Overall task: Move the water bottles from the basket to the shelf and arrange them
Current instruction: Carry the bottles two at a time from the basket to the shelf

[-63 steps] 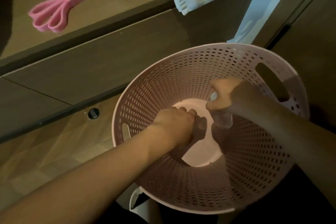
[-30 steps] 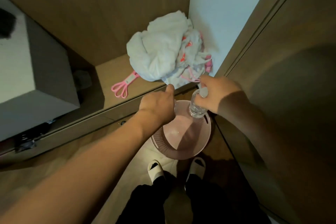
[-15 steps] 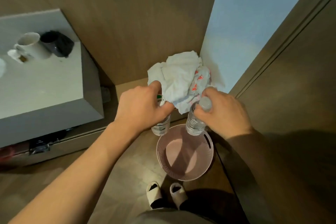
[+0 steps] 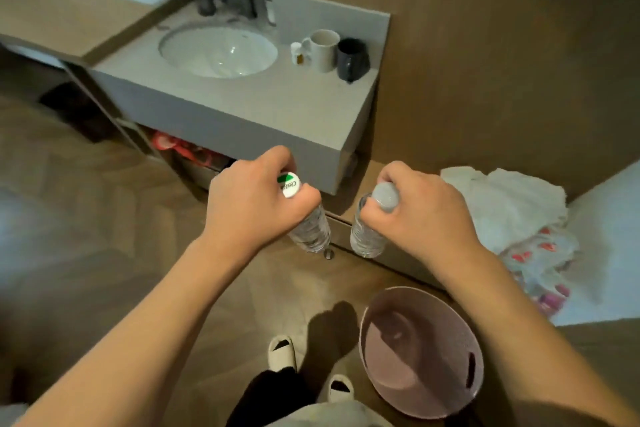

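Note:
My left hand point(image 4: 254, 199) grips a clear water bottle point(image 4: 310, 227) by its neck; its white cap carries a green mark. My right hand point(image 4: 420, 206) holds a second clear water bottle point(image 4: 367, 234) by its grey cap. Both bottles hang upright, side by side, in front of the grey vanity counter point(image 4: 277, 107). The pink perforated basket point(image 4: 420, 352) stands on the floor at the lower right, below my right arm, and I see nothing inside it.
A white sink point(image 4: 218, 50) is set in the counter, with a white mug point(image 4: 322, 48) and a black mug point(image 4: 351, 59) at its back right. A pile of white and patterned cloth point(image 4: 512, 215) lies on a low wooden ledge at right. My slippered feet stand beside the basket.
Both hands lifted the bottles out of the basket and rose well above it. My view swung left, so the sink counter now sits ahead and the basket lies at lower right.

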Tool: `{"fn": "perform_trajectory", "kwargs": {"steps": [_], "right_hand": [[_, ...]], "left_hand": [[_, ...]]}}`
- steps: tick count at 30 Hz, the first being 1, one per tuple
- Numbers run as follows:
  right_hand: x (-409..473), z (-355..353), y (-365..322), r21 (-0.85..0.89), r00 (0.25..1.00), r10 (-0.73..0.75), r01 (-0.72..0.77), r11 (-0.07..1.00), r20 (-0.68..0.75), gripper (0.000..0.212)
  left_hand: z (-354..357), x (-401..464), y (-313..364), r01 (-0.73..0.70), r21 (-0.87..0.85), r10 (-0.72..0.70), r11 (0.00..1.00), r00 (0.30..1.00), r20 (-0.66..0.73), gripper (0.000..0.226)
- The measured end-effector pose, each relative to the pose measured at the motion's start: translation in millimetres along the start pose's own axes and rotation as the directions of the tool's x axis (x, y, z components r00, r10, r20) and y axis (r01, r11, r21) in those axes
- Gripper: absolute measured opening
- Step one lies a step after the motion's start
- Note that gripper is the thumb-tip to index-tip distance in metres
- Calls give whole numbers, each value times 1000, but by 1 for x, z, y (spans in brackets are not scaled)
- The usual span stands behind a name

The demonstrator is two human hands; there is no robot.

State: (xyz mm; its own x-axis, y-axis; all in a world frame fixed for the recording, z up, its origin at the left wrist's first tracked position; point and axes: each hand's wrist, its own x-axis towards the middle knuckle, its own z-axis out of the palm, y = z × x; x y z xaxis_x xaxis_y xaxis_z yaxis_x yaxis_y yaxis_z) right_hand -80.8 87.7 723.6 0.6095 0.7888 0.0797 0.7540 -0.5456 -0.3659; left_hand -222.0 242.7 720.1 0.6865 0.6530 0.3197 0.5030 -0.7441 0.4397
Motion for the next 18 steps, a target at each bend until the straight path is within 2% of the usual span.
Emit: {"fn": "perform_trajectory", "kwargs": {"steps": [4, 8, 18], "right_hand": [[44, 26, -66, -14, 983, -169, 170, 985, 66, 25], [85, 64, -146, 8, 938, -317, 319, 948, 141, 27], [168, 144, -328, 36, 857, -478, 481, 876, 194, 28]], "left_hand": [[-42, -11, -73, 180, 34, -175, 983, 978, -116, 20], [-81, -18, -152, 361, 33, -347, 932, 915, -208, 22], [-173, -19, -325, 558, -66, -550, 827, 780, -299, 22]]}}
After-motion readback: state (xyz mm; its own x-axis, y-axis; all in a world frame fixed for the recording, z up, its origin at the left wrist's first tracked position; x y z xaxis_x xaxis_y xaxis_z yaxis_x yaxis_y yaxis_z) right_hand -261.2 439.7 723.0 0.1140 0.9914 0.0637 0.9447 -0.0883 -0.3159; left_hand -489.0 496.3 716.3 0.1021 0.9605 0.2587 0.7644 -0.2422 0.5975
